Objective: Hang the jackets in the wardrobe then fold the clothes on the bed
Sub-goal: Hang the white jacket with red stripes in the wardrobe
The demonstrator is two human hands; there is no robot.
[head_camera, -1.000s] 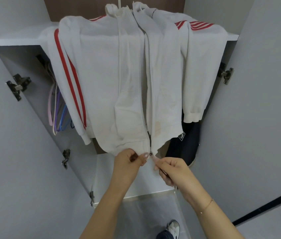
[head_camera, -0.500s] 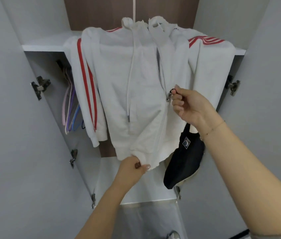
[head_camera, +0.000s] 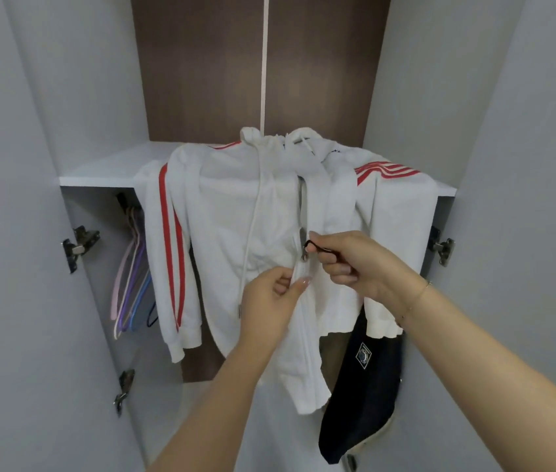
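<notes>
Jacket hangs in wardrobe; left hand grip pinches zipper seam, right hand grip holds pull

Single head-worn view, facing forward and slightly down into the open wardrobe from close range, near enough for both forearms to reach in from the bottom edge; no second view.
</notes>
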